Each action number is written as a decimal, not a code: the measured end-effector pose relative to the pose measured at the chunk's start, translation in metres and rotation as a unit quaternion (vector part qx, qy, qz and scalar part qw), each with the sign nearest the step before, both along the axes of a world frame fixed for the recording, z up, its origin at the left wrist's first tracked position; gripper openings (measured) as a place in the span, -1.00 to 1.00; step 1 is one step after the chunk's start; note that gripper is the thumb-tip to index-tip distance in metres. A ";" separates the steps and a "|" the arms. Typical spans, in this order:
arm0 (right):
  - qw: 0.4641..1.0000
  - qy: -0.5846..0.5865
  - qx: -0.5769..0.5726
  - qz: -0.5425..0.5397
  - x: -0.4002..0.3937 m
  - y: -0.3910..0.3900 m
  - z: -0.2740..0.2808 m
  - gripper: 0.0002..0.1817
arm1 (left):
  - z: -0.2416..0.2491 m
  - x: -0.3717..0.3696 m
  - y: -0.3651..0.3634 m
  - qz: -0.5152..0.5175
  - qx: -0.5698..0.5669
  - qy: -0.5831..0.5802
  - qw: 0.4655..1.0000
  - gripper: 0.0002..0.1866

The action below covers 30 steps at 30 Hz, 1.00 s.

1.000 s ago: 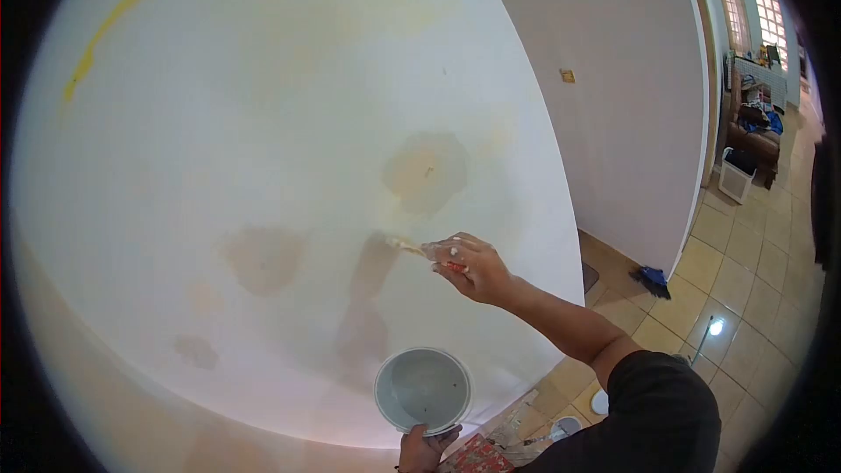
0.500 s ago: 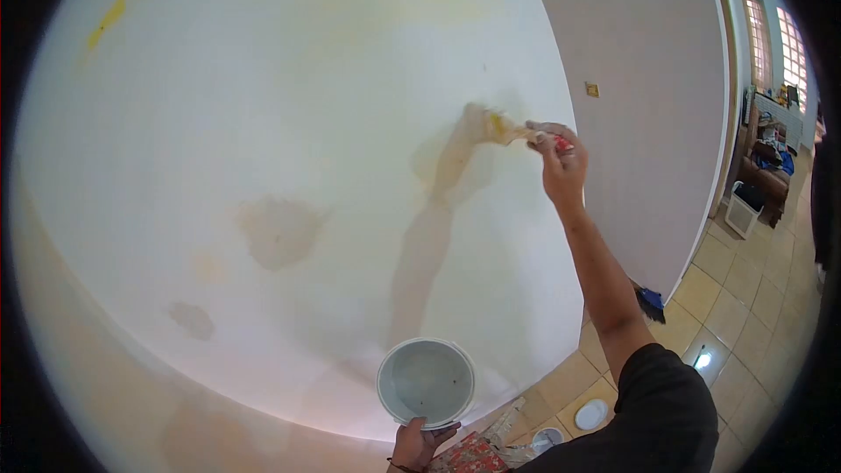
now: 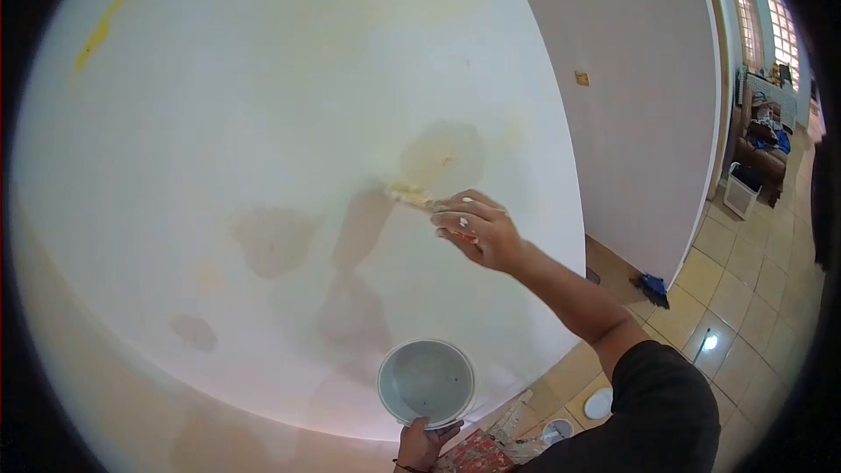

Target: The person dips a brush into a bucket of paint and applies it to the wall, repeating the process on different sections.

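My right hand (image 3: pixel 477 226), specked with white paint, is closed around a paintbrush (image 3: pixel 412 195). Its pale bristles lie at the white wall (image 3: pixel 289 96), pointing left, and a bit of red handle shows under the fingers. Low in the view my left hand (image 3: pixel 422 443) grips the near side of a white bucket (image 3: pixel 427 383), thumb at the rim. The bucket's greyish inside faces up toward me. Grey-beige patches (image 3: pixel 276 241) mark the wall left of the brush, and a yellow streak (image 3: pixel 118 13) runs down its upper left.
A grey wall with a switch plate (image 3: pixel 583 79) meets the white one at right. A blue broom head (image 3: pixel 652 290) rests on the tiled floor (image 3: pixel 718 254). Below me are a paint-spattered red surface (image 3: pixel 477 455), a small white tub (image 3: pixel 557 430) and a round white lid (image 3: pixel 599 403).
My right hand has swept the brush down and to the left across the wall. The left hand and bucket stay nearly in place, while the view has shifted slightly.
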State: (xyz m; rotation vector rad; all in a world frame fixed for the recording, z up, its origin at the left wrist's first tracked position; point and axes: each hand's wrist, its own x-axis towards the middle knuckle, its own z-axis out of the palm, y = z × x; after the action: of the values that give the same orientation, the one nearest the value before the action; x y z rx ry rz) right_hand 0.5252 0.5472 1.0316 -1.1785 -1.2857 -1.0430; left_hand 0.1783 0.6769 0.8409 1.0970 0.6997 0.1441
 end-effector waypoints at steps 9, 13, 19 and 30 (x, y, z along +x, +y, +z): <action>0.950 -0.084 -0.288 -0.081 0.048 -0.076 -0.039 -0.77 | 0.000 -0.002 0.010 0.013 -0.141 -0.083 0.986 -0.41; 0.934 0.003 -0.352 -0.060 0.064 -0.106 -0.029 -0.81 | 0.013 0.001 0.005 0.012 -0.139 -0.064 0.988 -0.43; 0.937 -0.038 -0.332 -0.103 0.090 -0.113 0.067 -0.80 | 0.022 0.001 -0.002 0.023 -0.081 -0.037 0.996 -0.43; 0.947 -0.073 -0.251 -0.184 0.085 -0.109 0.004 -0.82 | 0.025 0.001 -0.017 0.029 -0.091 -0.103 0.990 -0.43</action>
State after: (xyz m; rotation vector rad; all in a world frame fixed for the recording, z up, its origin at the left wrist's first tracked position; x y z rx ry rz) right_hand 0.6104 0.4382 1.0353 -1.8094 -1.5392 -1.1172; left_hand 0.1793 0.6600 0.8657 0.8734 0.5484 0.2360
